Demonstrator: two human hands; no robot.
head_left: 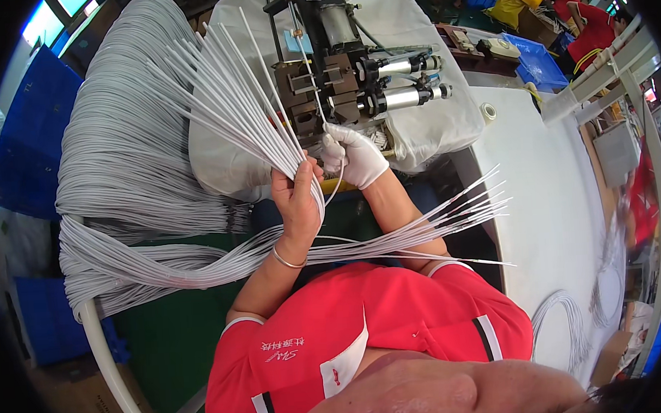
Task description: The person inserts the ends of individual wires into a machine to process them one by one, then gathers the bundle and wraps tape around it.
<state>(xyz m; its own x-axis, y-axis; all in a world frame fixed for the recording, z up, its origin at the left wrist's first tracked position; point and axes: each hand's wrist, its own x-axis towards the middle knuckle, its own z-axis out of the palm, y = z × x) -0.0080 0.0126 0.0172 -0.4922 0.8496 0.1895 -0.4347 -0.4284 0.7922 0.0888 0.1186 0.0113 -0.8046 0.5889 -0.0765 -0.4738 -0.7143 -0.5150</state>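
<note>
Clasps a fanned bundle of white cables [278,147] in the closed, bare left hand [297,199]; pinches one cable [342,177] in the gloved, curled right hand [358,158], beside the machine [340,28].

Green floor [160,330], white table [530,187]

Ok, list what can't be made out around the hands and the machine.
All in the head view:
1. The part of the cable bundle inside the left hand: covered by fingers.
2. The part of the single cable inside the gloved right hand: covered by the glove.
3. The far end of the machine: cut off by the top edge.
4. What the co-worker handles: too small and blurred.
</note>
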